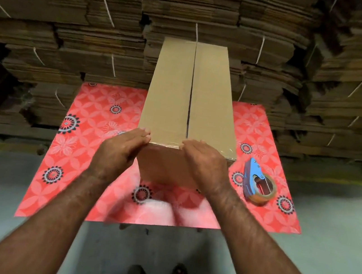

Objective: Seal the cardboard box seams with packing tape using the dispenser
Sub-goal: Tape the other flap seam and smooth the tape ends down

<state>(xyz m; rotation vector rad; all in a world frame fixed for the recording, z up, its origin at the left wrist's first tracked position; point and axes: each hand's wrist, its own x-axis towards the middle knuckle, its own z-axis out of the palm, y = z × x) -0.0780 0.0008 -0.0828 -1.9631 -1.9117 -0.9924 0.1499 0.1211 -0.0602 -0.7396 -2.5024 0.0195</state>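
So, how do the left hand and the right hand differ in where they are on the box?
The left hand lies at the near left corner of the cardboard box, while the right hand lies on the near top edge, close to the centre seam. The left hand's fingers look straighter; the right hand's fingertips bend over the edge. Both touch the box; neither holds the tape dispenser.

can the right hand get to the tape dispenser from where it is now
Probably yes: the tape dispenser lies in the open on the red cloth, just right of the right hand at the box edge, nothing between.
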